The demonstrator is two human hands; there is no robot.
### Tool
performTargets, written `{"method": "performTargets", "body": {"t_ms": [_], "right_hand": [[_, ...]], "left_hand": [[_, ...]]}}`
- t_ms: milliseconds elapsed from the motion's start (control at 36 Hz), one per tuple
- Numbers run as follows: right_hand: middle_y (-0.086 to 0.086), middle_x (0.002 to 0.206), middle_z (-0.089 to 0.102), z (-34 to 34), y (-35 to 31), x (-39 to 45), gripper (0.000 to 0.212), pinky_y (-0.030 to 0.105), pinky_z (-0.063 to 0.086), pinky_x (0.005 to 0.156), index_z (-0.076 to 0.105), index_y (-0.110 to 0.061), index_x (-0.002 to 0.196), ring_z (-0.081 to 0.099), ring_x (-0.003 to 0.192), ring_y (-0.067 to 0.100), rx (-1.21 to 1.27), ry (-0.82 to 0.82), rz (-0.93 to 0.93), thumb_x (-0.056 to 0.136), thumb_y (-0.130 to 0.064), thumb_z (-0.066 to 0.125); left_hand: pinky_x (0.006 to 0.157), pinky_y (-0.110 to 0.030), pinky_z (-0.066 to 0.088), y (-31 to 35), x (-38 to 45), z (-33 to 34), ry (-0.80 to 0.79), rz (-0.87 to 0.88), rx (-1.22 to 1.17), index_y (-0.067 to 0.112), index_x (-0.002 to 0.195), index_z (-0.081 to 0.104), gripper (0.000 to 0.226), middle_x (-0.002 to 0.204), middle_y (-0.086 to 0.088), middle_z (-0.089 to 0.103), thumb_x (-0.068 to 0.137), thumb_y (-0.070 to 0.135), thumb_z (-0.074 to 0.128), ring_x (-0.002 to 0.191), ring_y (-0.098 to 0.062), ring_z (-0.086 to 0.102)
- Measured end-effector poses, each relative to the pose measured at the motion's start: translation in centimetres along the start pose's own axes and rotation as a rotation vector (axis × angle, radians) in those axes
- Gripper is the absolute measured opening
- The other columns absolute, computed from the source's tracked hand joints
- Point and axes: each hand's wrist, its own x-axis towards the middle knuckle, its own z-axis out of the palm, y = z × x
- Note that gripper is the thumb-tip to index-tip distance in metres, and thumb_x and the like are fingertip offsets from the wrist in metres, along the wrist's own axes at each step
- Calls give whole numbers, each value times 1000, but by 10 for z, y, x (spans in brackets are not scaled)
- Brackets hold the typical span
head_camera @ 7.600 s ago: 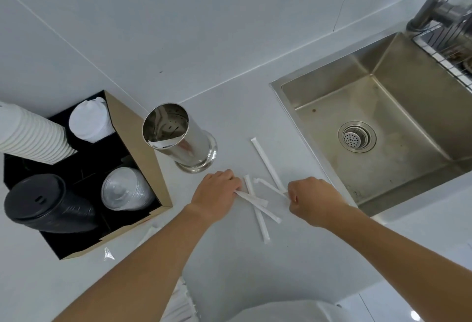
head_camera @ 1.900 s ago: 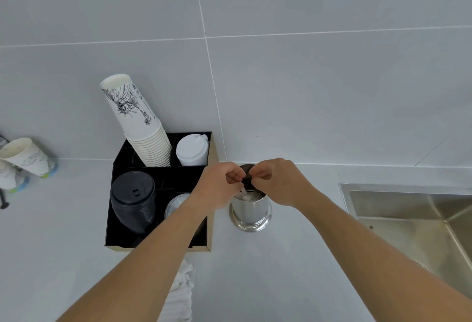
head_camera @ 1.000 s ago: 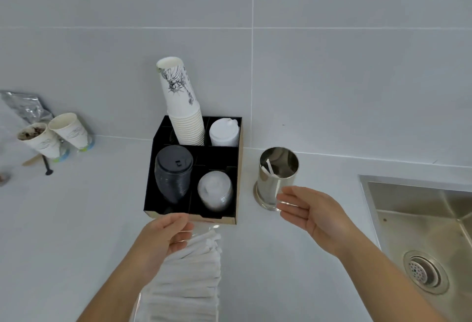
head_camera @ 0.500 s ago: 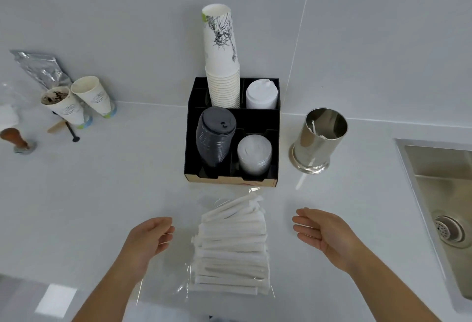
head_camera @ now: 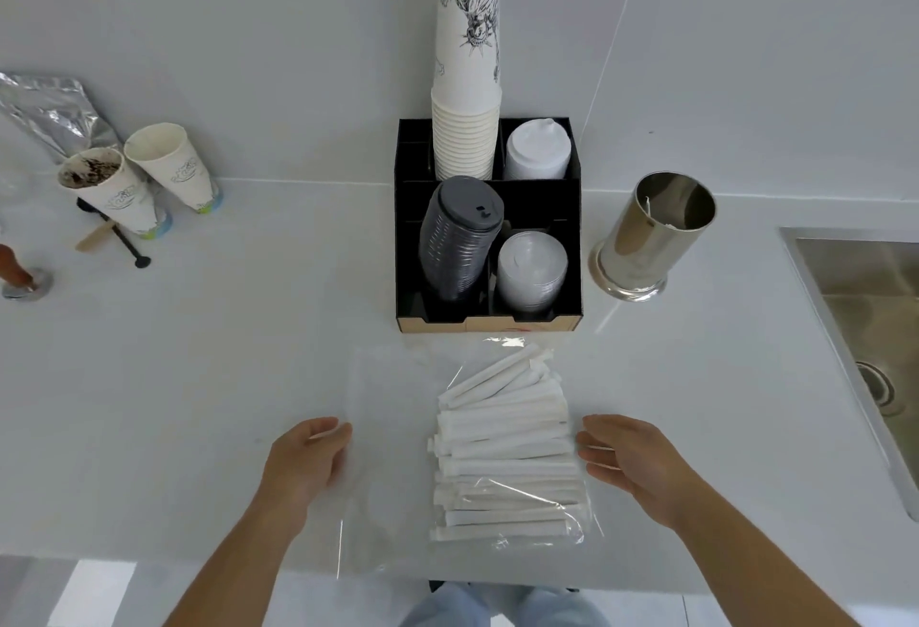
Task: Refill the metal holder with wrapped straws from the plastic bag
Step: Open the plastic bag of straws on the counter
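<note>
A clear plastic bag point(head_camera: 383, 432) lies flat on the white counter near its front edge. Several white wrapped straws point(head_camera: 507, 447) are stacked in its right half. The shiny metal holder point(head_camera: 651, 238) stands upright at the back right, with a few straw tips showing inside. My left hand point(head_camera: 303, 462) rests on the bag's empty left part, fingers apart. My right hand point(head_camera: 636, 462) hovers just right of the straw pile, fingers spread, holding nothing.
A black organiser box point(head_camera: 490, 323) with stacked paper cups point(head_camera: 467, 74) and lids stands behind the bag. A steel sink point(head_camera: 865, 308) is at the right. Two paper cups point(head_camera: 139, 179), a foil pouch point(head_camera: 49, 109) and a tamper point(head_camera: 20, 273) sit at the far left.
My view has tilted down to the counter front. Both hands left the holder after dropping straws in and came down beside the bag, left hand now on it.
</note>
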Motion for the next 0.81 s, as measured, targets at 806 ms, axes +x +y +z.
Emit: {"method": "performTargets", "body": {"t_ms": [806], "right_hand": [[3,52,58,14,9,19,18,36,49,61,59,-8,67,53,50,20,-375,143,-159,82,-9,69]], "left_hand": [[39,-19,40,-2,-7,27,-169,143,11,-11,74,65,20,57,-19,59,89,-2,57,44,-20,49]]}}
